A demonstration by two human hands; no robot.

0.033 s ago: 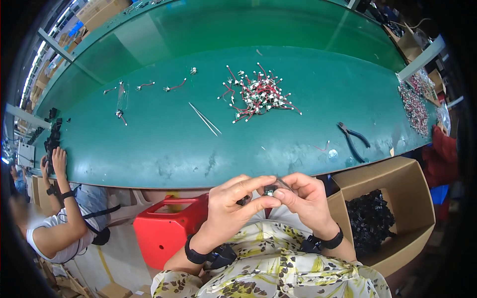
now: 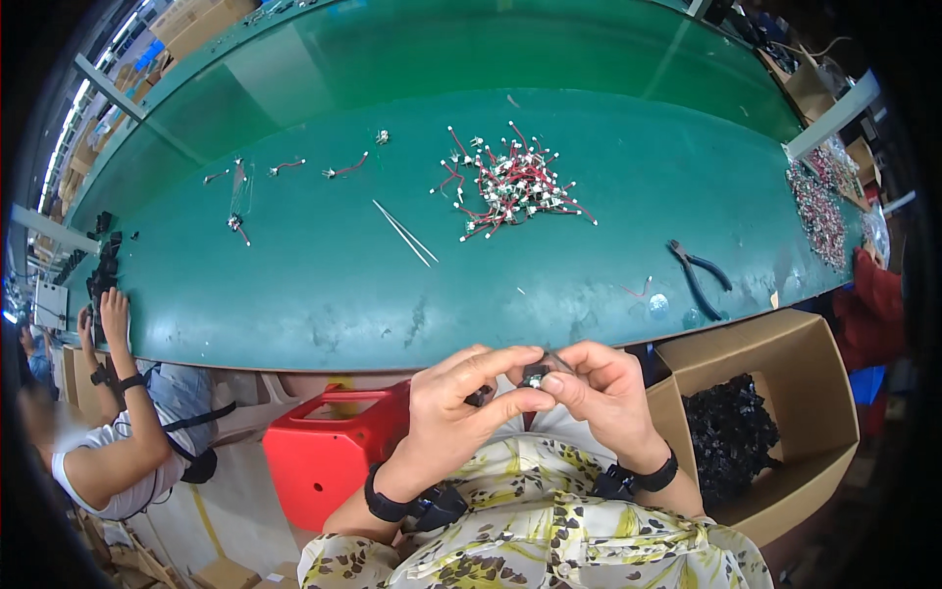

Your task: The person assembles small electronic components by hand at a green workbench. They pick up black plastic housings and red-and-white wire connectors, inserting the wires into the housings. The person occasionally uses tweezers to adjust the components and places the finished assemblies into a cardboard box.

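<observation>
While the green workbench (image 2: 294, 294) lies spread with parts, a small dark component (image 2: 535, 374) is pinched between both hands just below the bench's near edge, above the lap. The left hand (image 2: 453, 404) is closed on it with thumb and forefinger, and the right hand (image 2: 601, 391) is closed on it from the other side, fingertips meeting. The step in hand is judged to be a fitting or pressing together of the small part; its exact make-up is too small to be told. A steady, aligned squeeze is called for next, it is judged, with the piece kept square between the fingertips. A heap of red-wired connectors (image 2: 510, 185) is seen well apart on the bench, pliers (image 2: 699, 275) to the right, and a cardboard box of black parts (image 2: 746, 442) beside the right wrist.
</observation>
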